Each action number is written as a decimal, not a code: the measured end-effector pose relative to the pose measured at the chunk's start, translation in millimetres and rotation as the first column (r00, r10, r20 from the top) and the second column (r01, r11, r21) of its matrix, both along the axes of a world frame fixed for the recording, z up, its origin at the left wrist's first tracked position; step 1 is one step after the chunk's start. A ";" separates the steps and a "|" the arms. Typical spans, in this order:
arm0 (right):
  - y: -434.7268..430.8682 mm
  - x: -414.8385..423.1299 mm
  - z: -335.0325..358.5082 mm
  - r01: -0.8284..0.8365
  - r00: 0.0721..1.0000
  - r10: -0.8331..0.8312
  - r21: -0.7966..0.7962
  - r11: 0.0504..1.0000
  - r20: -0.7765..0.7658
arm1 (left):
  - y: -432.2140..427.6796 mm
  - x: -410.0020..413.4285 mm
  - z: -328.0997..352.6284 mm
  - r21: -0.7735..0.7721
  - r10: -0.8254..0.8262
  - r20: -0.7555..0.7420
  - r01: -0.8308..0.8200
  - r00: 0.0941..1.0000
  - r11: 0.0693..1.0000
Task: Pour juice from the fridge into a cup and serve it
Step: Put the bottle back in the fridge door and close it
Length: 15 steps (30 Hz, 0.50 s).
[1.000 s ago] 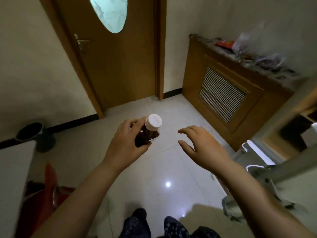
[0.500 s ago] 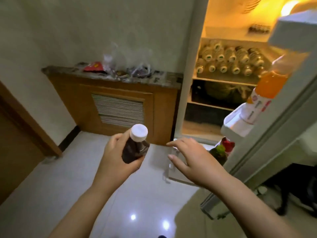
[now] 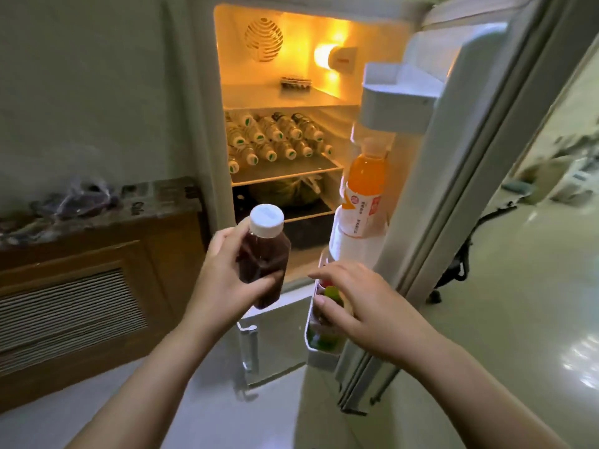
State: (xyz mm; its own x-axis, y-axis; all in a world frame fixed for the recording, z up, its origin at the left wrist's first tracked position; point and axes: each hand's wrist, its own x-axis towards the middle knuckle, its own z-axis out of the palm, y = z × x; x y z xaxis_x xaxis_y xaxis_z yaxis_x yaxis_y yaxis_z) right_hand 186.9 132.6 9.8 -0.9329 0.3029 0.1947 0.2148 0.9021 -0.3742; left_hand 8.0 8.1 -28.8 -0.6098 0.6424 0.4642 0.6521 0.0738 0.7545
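dark juice bottle held up at the open fridge

nearest, two bare forearms reach in from the bottom edge over the pale floor [image 3: 227,413]. the left hand [image 3: 223,286] is wrapped around a small dark juice bottle [image 3: 264,257], fingers behind it and thumb across its lower front, holding it nearly upright with its white cap [image 3: 266,220] on. the right hand [image 3: 363,306] hangs just right of the bottle, holding nothing, fingers spread and slightly curled, in front of the lower door bin [image 3: 312,325], where green and red tops show; whether it touches the bin cannot be told.

farther on, the fridge door [image 3: 453,176] stands open on the right. an orange drink bottle [image 3: 364,189] stands upright in its middle rack. inside the lit fridge [image 3: 285,92], a shelf holds rows of small bottles [image 3: 272,140] lying on their sides, and below them sits a round green melon-like thing [image 3: 288,191]. to the left, a wooden cabinet [image 3: 81,286] with a slatted grille stands against the wall, blurred bags on its top.
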 end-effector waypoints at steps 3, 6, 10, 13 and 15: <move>-19.9 3.5 4.7 0.144 0.990 -0.144 0.022 0.989 -0.013 | 22.4 -20.8 12.4 0.003 -0.169 0.010 0.169 0.986 0.986; -39.9 7.9 5.1 0.283 0.959 -0.282 0.026 0.959 -0.023 | 45.8 -32.2 29.2 0.026 -0.328 0.036 0.328 0.944 0.944; -67.4 10.4 4.0 0.423 0.906 -0.423 0.016 0.906 0.006 | 77.0 -34.0 53.8 0.035 -0.480 0.054 0.479 0.876 0.877; -81.3 9.6 5.5 0.472 0.880 -0.473 0.022 0.881 0.046 | 102.8 -35.8 60.6 0.065 -0.546 0.074 0.542 0.835 0.838; -85.1 8.0 7.3 0.491 0.869 -0.492 0.029 0.870 0.054 | 118.1 -35.0 60.6 0.093 -0.586 0.100 0.579 0.804 0.810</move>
